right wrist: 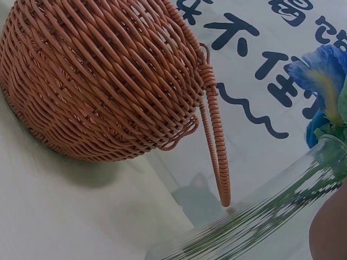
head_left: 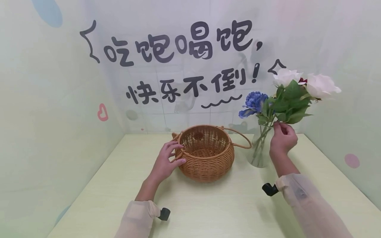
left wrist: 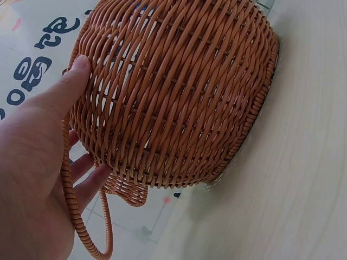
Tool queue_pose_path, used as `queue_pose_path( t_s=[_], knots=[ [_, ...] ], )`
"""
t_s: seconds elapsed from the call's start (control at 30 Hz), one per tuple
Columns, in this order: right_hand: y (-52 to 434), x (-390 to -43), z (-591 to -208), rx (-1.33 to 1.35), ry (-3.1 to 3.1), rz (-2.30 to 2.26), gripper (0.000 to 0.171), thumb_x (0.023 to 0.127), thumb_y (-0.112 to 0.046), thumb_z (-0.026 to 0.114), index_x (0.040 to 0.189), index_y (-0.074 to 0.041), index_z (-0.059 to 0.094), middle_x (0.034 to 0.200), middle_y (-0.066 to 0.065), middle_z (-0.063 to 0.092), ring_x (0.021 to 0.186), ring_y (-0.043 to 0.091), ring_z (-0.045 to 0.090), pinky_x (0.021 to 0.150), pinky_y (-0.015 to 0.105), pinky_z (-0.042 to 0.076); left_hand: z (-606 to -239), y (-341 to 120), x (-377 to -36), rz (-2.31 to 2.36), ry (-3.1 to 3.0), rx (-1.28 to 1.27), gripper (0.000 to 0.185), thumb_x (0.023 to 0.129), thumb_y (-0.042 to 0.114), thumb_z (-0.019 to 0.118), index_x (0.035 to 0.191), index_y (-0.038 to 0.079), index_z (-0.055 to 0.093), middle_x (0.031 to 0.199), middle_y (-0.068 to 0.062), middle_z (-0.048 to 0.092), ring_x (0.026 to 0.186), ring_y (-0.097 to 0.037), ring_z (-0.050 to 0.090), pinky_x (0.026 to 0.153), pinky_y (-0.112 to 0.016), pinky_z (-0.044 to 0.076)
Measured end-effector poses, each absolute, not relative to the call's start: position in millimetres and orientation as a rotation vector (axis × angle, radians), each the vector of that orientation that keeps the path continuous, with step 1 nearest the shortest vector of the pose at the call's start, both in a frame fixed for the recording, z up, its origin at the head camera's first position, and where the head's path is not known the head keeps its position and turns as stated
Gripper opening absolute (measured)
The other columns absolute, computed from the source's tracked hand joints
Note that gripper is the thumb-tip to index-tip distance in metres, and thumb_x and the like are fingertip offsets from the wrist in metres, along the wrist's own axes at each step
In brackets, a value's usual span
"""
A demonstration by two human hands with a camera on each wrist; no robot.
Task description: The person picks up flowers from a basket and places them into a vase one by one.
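Note:
A round brown wicker basket (head_left: 208, 168) stands upright on the table, with its looped handles folded out to the sides. My left hand (head_left: 168, 158) holds its left edge, fingers at the rim and thumb against the outer weave. One handle loop (left wrist: 73, 203) hangs across that hand's fingers. To the right, a clear glass vase (head_left: 256, 155) contains artificial flowers: a blue one (head_left: 255, 101), pale white-pink ones (head_left: 321, 86) and a bit of red. My right hand (head_left: 284, 138) pinches at the stems by the vase mouth, thumb and forefinger together; the exact stem is hidden.
The pale wooden table (head_left: 202, 211) meets a printed white wall sheet (head_left: 184, 119) right behind the basket and vase. Side sheets (head_left: 348, 132) close in both sides. The basket's right handle (head_left: 245, 142) reaches almost to the vase.

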State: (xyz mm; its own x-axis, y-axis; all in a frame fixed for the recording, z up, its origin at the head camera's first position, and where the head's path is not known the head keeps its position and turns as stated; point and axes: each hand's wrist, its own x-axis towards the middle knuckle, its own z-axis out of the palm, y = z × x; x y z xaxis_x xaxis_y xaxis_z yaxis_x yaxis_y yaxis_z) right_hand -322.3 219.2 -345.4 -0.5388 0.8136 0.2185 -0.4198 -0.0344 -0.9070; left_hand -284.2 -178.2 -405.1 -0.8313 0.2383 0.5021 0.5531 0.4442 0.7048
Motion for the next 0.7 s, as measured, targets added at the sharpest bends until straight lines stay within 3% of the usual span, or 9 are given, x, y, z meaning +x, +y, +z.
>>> queue_pose_path(
  t_s=[0.33, 0.7],
  knots=[
    [216.2, -319.9, -349.5, -0.449, -1.302, 1.770, 0.005, 0.082, -0.017, 0.079, 0.083, -0.015, 0.074, 0.073, -0.005, 0.057, 0.071, 0.007, 0.051, 0.064, 0.021, 0.043, -403.1, -179.3, -285.4, -1.300, -2.389, -0.664, 0.045, 0.085, 0.026, 0.077, 0.125, 0.014, 0.059, 0.141, -0.006, 0.039, 0.122, -0.032, 0.049, 0.094, -0.045, 0.050],
    [214.9, -311.1, -360.5, -0.424, -1.303, 1.798, 0.009, 0.083, -0.017, 0.079, 0.088, -0.012, 0.072, 0.077, -0.002, 0.058, 0.067, 0.008, 0.052, 0.051, 0.014, 0.045, -401.3, -179.3, -286.7, -1.303, -2.379, -0.676, 0.046, 0.084, 0.025, 0.077, 0.125, 0.013, 0.059, 0.141, -0.007, 0.039, 0.124, -0.031, 0.047, 0.095, -0.047, 0.049]
  ],
)
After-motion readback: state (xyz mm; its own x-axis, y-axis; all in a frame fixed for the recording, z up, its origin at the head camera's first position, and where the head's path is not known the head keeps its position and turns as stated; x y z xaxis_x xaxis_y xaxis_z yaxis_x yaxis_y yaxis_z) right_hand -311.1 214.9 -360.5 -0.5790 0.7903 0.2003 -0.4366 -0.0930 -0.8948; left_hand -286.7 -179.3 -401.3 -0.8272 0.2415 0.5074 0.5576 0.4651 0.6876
